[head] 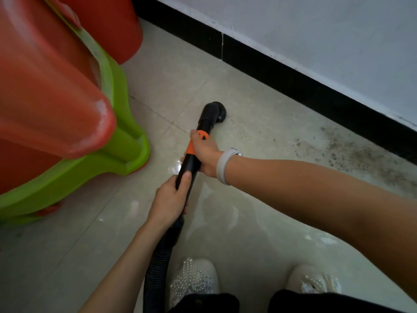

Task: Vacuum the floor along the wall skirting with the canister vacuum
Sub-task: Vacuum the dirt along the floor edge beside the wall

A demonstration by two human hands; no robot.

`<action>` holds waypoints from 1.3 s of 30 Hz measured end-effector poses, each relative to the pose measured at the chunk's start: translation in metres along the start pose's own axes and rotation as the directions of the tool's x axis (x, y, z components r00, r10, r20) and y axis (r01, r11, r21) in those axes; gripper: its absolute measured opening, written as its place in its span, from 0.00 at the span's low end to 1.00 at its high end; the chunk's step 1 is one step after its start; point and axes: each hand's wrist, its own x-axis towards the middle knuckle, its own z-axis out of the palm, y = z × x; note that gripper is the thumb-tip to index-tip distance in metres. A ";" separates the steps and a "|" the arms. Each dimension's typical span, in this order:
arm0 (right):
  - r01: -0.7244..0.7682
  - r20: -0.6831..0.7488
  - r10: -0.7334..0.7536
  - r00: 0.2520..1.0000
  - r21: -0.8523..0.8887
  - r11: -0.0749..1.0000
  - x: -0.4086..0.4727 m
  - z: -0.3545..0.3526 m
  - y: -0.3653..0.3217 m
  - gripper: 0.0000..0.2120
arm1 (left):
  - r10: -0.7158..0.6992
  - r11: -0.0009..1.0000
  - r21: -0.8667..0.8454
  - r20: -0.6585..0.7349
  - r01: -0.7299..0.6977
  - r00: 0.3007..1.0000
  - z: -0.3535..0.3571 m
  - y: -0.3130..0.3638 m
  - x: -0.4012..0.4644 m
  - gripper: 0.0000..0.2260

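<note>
Head view, grip: A person holds the black vacuum wand (191, 159) in both hands. The right hand (206, 154) is forward, fingers curled round the tube at its orange collar (198, 137), likely to steer the tip. The left hand (169, 197) grips lower down, thumb laid along the tube, fingers wrapped under it, likely to bear the weight.
Head view, nozzle: The round brush head (220, 112) sits on the pale tiled floor (259, 222), near the black skirting (293, 80) but apart from it.
Head view, dirt: A patch of dark specks (352, 154) lies against the skirting to the right of the brush, apparently not yet cleaned.
Head view, hose: The ribbed hose (158, 265) trails back past beaded white shoes (194, 281); the canister is out of sight.
Head view, obstacle: A red-and-green plastic piece (67, 109) crowds the left, leaving a narrow lane to the wall (316, 30).
</note>
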 end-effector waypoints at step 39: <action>-0.080 0.126 0.060 0.990 0.163 0.983 -0.027 -0.008 0.020 0.16 | 0.015 0.975 0.221 0.032 -0.022 0.999 -0.010 0.000 -0.027 0.18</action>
